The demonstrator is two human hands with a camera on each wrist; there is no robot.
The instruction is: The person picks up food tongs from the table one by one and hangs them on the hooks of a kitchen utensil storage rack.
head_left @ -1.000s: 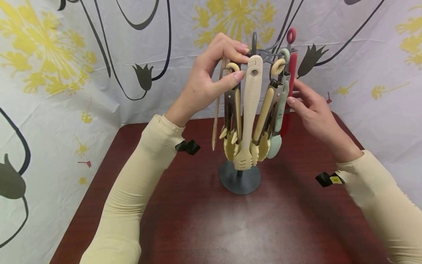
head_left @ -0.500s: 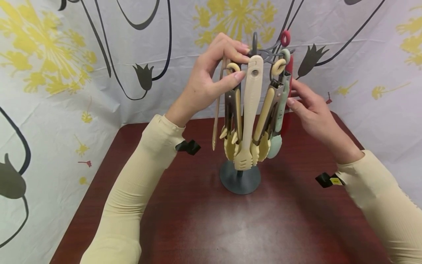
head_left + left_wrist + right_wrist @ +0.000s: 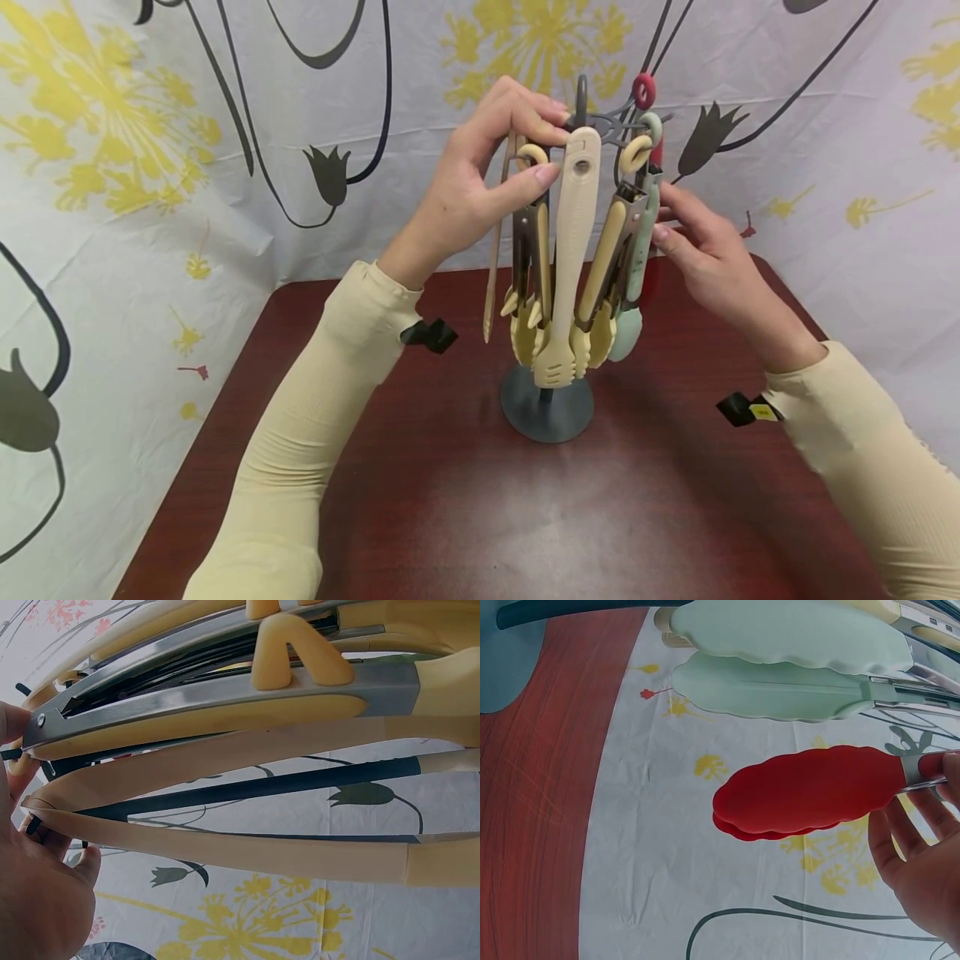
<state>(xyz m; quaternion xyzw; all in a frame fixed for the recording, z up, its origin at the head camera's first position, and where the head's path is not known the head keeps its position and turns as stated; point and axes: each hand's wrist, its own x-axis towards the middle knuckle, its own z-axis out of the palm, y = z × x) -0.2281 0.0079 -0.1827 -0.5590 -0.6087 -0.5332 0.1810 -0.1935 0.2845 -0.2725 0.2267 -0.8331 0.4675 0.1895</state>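
A grey carousel utensil rack (image 3: 517, 415) stands on the table, hung with several kitchen tools. My left hand (image 3: 480, 167) grips the top of this rack, its thumb in front of a yellow tongs ring. My right hand (image 3: 705, 254) holds red tongs (image 3: 810, 791) by the upper part at the rack's right side. Their red ring (image 3: 643, 90) is level with the rack's top hooks; whether it sits on a hook cannot be told. Mint green tongs (image 3: 640, 250) hang just beside them, partly hiding them in the head view. At the front hang a beige slotted spatula (image 3: 576, 225) and yellow tongs (image 3: 604, 254).
Beige tongs (image 3: 225, 832) hang on the rack's left side, close to the left palm. The dark red table (image 3: 450, 517) spreads around the rack's base. A white patterned cloth (image 3: 247, 125) hangs behind and at both sides.
The red tongs have moved left and slightly down toward the rack, so the green tongs now hide more of them. My right hand shifted slightly with them. The left hand stays in place.
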